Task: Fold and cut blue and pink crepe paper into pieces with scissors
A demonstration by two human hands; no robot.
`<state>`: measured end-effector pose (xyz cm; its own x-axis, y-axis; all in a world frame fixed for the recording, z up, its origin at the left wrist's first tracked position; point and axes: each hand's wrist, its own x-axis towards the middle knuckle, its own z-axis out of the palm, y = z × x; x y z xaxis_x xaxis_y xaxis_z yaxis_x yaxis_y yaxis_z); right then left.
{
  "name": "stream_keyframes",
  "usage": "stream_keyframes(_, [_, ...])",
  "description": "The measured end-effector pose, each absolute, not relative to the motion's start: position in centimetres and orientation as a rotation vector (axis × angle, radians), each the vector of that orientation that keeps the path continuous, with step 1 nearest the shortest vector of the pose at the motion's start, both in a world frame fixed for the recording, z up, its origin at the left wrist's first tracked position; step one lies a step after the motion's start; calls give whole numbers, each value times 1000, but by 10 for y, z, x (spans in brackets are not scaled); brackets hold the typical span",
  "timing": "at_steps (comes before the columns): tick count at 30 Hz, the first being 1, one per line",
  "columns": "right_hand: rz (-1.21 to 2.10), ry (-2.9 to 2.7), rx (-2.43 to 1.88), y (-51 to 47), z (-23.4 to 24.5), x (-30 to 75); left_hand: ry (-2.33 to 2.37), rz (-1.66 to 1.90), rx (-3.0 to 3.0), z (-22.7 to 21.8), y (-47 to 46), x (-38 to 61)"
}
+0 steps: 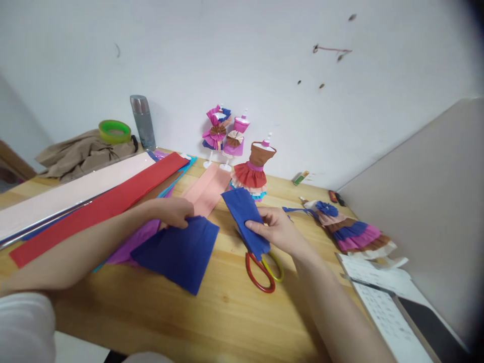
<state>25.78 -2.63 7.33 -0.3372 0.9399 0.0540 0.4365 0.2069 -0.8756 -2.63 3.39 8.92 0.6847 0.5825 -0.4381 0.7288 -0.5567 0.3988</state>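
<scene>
My left hand (177, 213) is closed on the upper edge of a wide dark blue crepe paper piece (181, 252), which hangs over the table. In my right hand (274, 227) a narrower blue crepe paper strip (244, 214) is pinched between thumb and fingers. The two blue pieces are apart. Below the strip lie scissors (260, 275) with one red and one yellow handle loop; their blades are mostly hidden. Behind the strip stands a small dress form (260, 156) in a brown top and a ruffled red, cream and turquoise skirt.
Long crepe paper sheets, including a red one (102, 212), cover the left side. Two more dressed forms (234, 136), a flask (143, 123) and green tape (114, 131) stand farther back. On the right are a ruffled paper dress (351, 232) and a printed sheet (381, 302).
</scene>
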Motion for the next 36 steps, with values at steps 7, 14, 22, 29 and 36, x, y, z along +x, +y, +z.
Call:
stream_keyframes(7, [1037, -1918, -1253, -23, 70, 260, 1665, -255, 2426, 190, 78, -92])
stream_keyframes(14, [1013, -1928, -1259, -20, 66, 258, 2353, -147, 2575, 193, 101, -86])
stream_keyframes(22, [1064, -1830, -1221, -17, 63, 261, 2063, -112, 2515, 90, 112, -19])
stream_keyframes(29, [1156, -1731, -1235, -17, 66, 261, 1997, 96, 2454, 70, 114, 9])
stream_keyframes(36, [1171, -1716, -1253, -13, 57, 262, 1962, 336, 2391, 79, 119, 46])
